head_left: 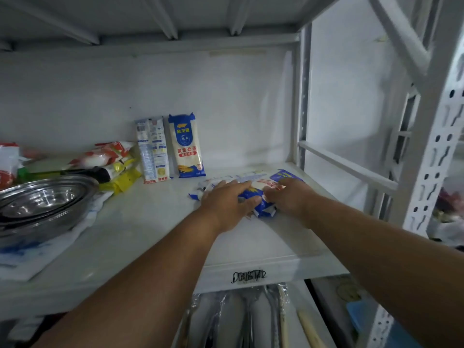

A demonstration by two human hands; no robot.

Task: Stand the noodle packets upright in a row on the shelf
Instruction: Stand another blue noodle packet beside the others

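Observation:
Two blue-and-white noodle packets stand upright against the back wall of the white shelf (150,222): one shows its printed back (153,153), the other its front (187,146). More noodle packets (253,183) lie flat on the shelf to their right. My left hand (226,202) lies over the near end of a flat packet, thumb curled round its blue end. My right hand (288,197) grips the same packet from the right. The hands hide most of that packet.
Stacked steel bowls (42,204) sit at the left on a white-and-blue bag. Behind them lie red, white and yellow food packets (110,159). The white rack upright (431,146) stands at the right. Wrapped utensils (246,320) lie on the lower shelf.

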